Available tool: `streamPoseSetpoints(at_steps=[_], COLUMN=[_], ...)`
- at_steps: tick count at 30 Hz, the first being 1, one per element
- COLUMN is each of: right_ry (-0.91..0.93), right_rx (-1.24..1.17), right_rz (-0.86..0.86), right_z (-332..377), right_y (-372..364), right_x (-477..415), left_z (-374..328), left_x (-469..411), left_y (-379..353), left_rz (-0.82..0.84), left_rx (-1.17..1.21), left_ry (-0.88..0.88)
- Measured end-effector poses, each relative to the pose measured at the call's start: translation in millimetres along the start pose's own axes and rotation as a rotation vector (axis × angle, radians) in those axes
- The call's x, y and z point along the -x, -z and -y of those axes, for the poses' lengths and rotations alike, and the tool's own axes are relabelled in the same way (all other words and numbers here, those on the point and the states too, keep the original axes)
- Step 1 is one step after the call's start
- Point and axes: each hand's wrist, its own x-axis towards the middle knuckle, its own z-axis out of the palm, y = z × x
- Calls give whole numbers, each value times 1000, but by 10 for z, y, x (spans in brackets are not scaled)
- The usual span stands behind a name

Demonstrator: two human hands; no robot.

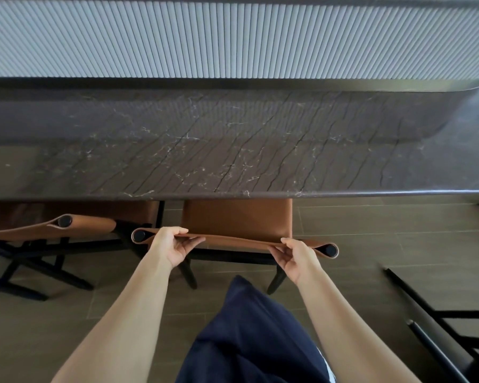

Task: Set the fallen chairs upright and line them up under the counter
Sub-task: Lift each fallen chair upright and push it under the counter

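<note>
A tan leather chair (237,219) on black legs stands upright right in front of me, its seat partly under the dark marble counter (233,150). My left hand (172,246) grips the top edge of its backrest near the left end. My right hand (296,254) grips the same edge near the right end. A second tan chair (67,225) stands upright at the left, its seat also reaching under the counter edge. At the right edge, black legs of a fallen chair (426,322) lie across the floor.
A ribbed pale panel (233,40) rises behind the counter top. The floor is brown tile (371,230). My dark blue trouser leg (249,335) shows at the bottom centre.
</note>
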Motion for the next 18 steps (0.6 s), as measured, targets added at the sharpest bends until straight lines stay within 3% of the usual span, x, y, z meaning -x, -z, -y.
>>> streamPoseSetpoints(at_steps=[18], right_ry=[-73], right_rx=[38], right_rz=[101], right_z=[174], right_y=[-157], right_x=[-56], left_z=[-229], left_x=[-28], left_y=[-194], left_rz=[-62], left_rx=[-30], left_ry=[-5])
